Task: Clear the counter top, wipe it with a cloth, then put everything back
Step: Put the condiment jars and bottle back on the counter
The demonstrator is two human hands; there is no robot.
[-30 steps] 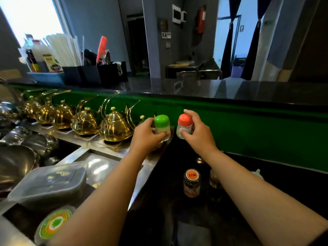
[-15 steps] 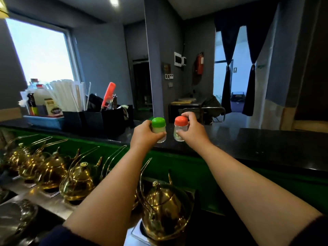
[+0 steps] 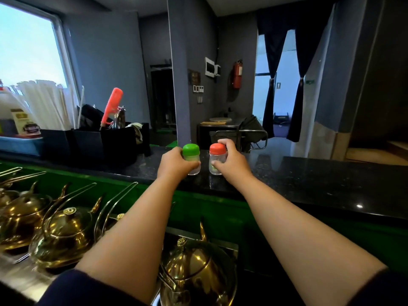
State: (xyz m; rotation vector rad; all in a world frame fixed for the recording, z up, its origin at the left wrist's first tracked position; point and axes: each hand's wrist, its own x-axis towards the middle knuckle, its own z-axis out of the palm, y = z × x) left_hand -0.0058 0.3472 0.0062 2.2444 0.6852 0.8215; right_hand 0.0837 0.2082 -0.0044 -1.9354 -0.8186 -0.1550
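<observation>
With the left hand gripping the green shaker and the right hand the red shaker on the desk beside the caddy, we judge release comes next.

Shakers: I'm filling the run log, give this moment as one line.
left hand: grips green-capped shaker | right hand: grips orange-capped shaker | both on black counter

The left hand is covering much of the green-capped shaker. The frame's bottom edge is cutting off the nearest brass teapot, and the orange-capped shaker label is reading too small.
</observation>
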